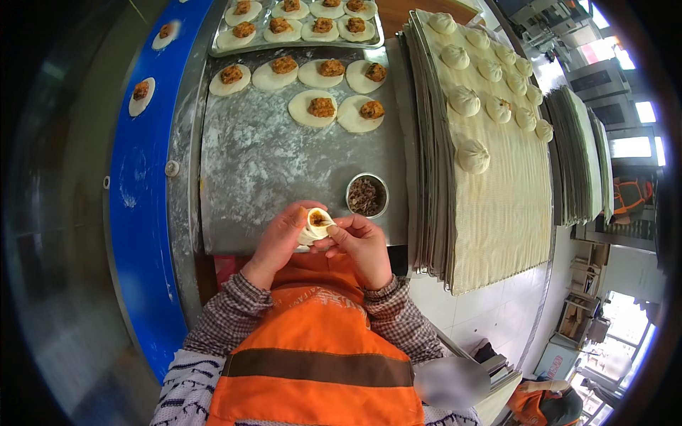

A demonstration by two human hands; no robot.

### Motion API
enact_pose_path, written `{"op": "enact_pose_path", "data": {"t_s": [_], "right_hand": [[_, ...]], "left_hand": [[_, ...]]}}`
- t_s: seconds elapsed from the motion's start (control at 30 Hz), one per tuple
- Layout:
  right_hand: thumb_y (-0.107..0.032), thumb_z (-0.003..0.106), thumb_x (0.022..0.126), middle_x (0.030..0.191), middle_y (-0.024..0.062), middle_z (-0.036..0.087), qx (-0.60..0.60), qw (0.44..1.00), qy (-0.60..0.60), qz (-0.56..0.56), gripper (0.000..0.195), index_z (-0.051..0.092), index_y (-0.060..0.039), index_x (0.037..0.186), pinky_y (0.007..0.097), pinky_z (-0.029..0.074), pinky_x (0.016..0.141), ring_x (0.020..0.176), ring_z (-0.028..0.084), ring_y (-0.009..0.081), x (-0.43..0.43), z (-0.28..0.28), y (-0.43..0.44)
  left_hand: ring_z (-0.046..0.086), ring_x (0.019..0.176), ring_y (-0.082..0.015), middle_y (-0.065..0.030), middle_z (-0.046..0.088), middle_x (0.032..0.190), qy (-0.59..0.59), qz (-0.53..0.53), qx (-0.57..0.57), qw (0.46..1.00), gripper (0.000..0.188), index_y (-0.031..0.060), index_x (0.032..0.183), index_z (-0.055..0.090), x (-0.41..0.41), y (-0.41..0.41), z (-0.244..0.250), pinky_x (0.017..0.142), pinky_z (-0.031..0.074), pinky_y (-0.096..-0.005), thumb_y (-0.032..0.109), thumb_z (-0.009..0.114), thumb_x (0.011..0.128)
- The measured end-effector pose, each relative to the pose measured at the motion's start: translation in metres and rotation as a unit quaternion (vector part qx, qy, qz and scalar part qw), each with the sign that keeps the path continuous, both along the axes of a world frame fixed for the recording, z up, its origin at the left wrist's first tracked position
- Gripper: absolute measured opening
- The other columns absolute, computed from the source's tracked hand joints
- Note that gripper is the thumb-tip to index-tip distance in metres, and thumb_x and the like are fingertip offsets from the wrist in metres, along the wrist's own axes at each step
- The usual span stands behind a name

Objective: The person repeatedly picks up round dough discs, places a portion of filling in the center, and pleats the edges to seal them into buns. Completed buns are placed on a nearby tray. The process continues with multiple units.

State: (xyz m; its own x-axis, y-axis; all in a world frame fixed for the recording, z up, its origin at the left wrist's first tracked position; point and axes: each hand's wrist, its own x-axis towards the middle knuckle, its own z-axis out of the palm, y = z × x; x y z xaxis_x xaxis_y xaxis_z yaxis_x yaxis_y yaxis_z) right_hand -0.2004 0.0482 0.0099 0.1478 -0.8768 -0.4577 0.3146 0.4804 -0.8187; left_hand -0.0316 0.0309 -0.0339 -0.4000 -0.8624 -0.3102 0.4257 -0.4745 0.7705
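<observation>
Between both hands, close to my apron, is a partly pleated dough bun (318, 226) whose top gapes, showing orange-brown filling. My left hand (282, 231) cups its left side, the thumb near the rim. With thumb and fingers, my right hand (359, 239) pinches the dough edge on the right. A round metal bowl (388, 199) of dark minced filling stands just beyond my right hand. Farther up the floured metal table (256, 160), several flat dough rounds (313, 108) lie with lumps of filling on them.
A metal tray (298, 45) at the far end carries more topped rounds. To the right, pleated buns (473, 156) sit on a stack of mesh-covered racks (501, 223). A blue conveyor belt (144, 175) on the left bears two topped rounds. Another person (543, 402) is at lower right.
</observation>
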Motion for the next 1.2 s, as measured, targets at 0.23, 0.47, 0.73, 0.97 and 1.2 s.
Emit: {"op": "enact_pose_path", "data": {"t_s": [0.23,0.47,0.73,0.97,1.2], "right_hand": [[0.002,0.068,0.079,0.085,0.0059,0.065,-0.327,0.873,0.358,0.047,0.017,0.061,0.0015,0.094,0.0254,0.050,0.059,0.072,0.064,0.0149,0.001,-0.002,-0.002],[0.004,0.066,0.081,0.084,0.0026,0.062,-0.296,0.878,0.362,0.108,0.018,0.059,0.0016,0.097,0.0212,0.047,0.060,0.071,0.059,0.0077,0.001,0.002,-0.003],[0.003,0.068,0.076,0.081,0.0085,0.063,-0.146,0.966,0.207,0.056,0.020,0.060,-0.0013,0.094,0.0270,0.048,0.057,0.067,0.062,0.0174,0.001,-0.003,0.002],[0.003,0.066,0.081,0.082,0.0050,0.064,-0.360,0.852,0.362,0.115,0.014,0.060,0.0022,0.094,0.0225,0.048,0.059,0.069,0.064,0.0102,0.002,0.014,-0.003],[-0.001,0.067,0.085,0.087,0.0033,0.065,-0.129,0.982,0.127,0.060,0.018,0.060,0.0032,0.101,0.0206,0.049,0.062,0.072,0.064,0.0095,-0.004,0.002,0.005]], "left_hand": [[0.055,0.061,-0.0046,-0.0010,0.062,0.082,-0.102,0.024,0.020,0.994,0.057,0.0042,0.104,0.059,-0.003,-0.001,-0.002,0.045,0.040,-0.0184,0.057,0.039,0.095],[0.051,0.050,-0.0062,0.0006,0.057,0.069,-0.052,-0.066,0.088,0.993,0.068,0.0044,0.101,0.059,0.005,-0.007,-0.002,0.041,0.037,-0.0191,0.065,0.029,0.094],[0.052,0.058,-0.0043,0.0013,0.057,0.074,-0.043,-0.095,-0.012,0.994,0.071,0.0042,0.110,0.056,0.007,-0.004,0.020,0.043,0.036,-0.0175,0.068,0.033,0.090],[0.051,0.060,-0.0037,0.0003,0.058,0.079,-0.098,-0.064,-0.015,0.993,0.062,0.0064,0.111,0.056,0.009,-0.001,0.009,0.045,0.037,-0.0171,0.064,0.045,0.089],[0.047,0.058,-0.0025,0.0021,0.057,0.080,-0.032,-0.076,-0.087,0.993,0.057,0.0075,0.114,0.055,0.009,-0.003,0.033,0.047,0.037,-0.0168,0.059,0.052,0.089]]}}
